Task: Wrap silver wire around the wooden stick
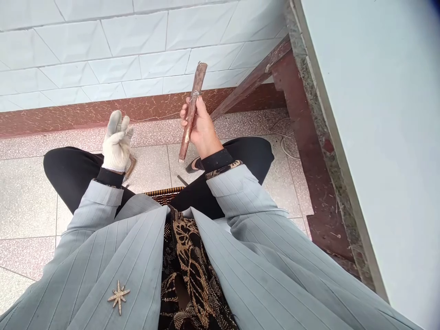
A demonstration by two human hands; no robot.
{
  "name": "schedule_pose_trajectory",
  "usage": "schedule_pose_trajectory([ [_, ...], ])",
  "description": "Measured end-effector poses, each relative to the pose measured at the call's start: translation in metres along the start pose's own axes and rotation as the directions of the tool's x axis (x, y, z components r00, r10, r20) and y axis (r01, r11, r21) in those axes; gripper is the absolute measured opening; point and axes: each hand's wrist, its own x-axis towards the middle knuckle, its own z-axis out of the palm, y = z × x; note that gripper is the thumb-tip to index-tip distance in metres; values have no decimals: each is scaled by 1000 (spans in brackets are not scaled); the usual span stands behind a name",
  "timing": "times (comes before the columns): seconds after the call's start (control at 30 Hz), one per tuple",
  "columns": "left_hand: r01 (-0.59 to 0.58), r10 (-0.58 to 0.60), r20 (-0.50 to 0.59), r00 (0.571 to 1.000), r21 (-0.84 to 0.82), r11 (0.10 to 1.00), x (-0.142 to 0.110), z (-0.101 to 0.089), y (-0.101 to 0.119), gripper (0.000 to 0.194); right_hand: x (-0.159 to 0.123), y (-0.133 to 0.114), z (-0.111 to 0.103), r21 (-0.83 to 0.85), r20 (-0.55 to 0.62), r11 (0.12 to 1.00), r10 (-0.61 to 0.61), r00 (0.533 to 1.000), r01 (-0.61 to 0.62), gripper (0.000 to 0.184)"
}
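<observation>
My bare right hand (202, 126) grips a short brown wooden stick (198, 80), tilted with its top leaning right. Around the stick's upper part, just above my fingers, a thin strand (195, 93) is wound in several turns; whether it is wire or string I cannot tell. From there the strand runs slack to the left. My left hand (117, 142), in a white knitted glove with greyish fingers, holds the strand's other stretch between bent fingers. Behind the left wrist, a curved brown wooden piece (129, 167) is partly hidden.
A white tiled wall (134, 36) with a reddish-brown base strip stands ahead. On the right are a slanting wooden bar (250, 78) and a pale tabletop (381, 114). A loose cable (285, 146) lies on the tiled floor. A woven seat edge (165, 195) shows between my legs.
</observation>
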Motion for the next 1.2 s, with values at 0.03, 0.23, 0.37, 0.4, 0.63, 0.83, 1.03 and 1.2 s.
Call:
schedule_pose_trajectory([
  [0.03,-1,0,12,1000,57,998,0,-1,-3,54,0,0,0,11,3,1000,-4,1000,4,57],
  [0.23,-80,77,25,997,480,874,10,-9,-19,57,0,0,1,-12,7,1000,-13,1000,13,58],
  [0.37,-129,165,12,986,681,721,14,-13,-19,44,1,0,-2,7,-2,999,-42,999,42,63],
  [0.4,-129,165,16,986,699,704,14,-13,-19,37,1,0,-3,8,0,999,-46,999,46,63],
  [0.63,-137,67,137,988,608,782,14,-17,-13,29,2,-5,-6,85,-60,994,-67,996,72,52],
  [0.83,-169,63,189,980,623,763,16,-15,-16,25,2,-5,-9,-60,4,998,-32,999,32,58],
  [1.03,-126,-121,246,962,789,602,18,-7,-7,57,4,-5,-10,156,-106,987,-32,994,48,48],
  [1.2,-204,-406,260,876,963,177,14,9,18,78,-1,-13,0,297,-158,955,51,986,-2,36],
])
